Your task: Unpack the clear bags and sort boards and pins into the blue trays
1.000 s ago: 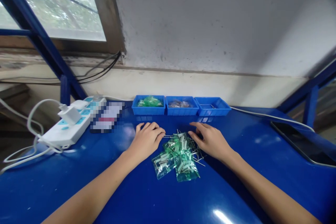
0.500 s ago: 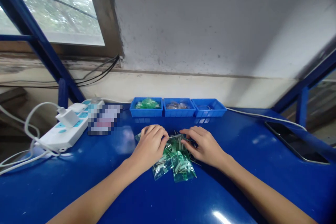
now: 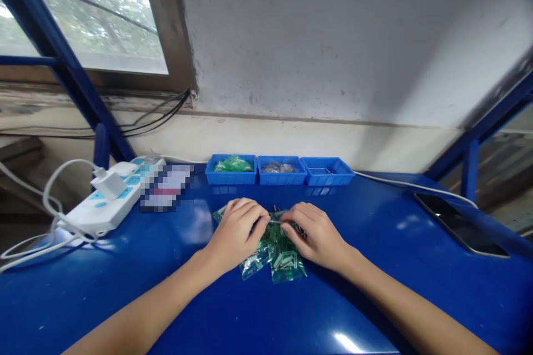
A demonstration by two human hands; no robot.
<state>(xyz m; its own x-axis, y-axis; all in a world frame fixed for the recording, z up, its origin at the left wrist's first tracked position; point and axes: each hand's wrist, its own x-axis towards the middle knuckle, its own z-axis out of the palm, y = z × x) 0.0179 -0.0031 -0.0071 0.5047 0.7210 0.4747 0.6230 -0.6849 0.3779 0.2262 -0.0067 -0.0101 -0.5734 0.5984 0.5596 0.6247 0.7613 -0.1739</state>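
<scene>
Several green-tinted clear packets (image 3: 287, 266) with small pale and metallic pieces inside lie in a pile at the middle of the blue table. Above the pile's left side, my left hand (image 3: 244, 227) has its thumb and fingers closed on one end of a thin metallic piece (image 3: 275, 222). From the right, my right hand (image 3: 314, 233) pinches near the other end of that piece. Part of the pile is hidden under both hands.
Three blue bins stand by the wall: one with green packets (image 3: 234, 164), one with greyish pieces (image 3: 277, 167), one with thin metal pieces (image 3: 325, 171). A white power strip (image 3: 97, 205) with cables lies left, a black phone (image 3: 462, 224) right.
My right hand has moved slightly left, and its fingers have closed on the thin piece. My left hand is nearly where it was. The view has shifted slightly.
</scene>
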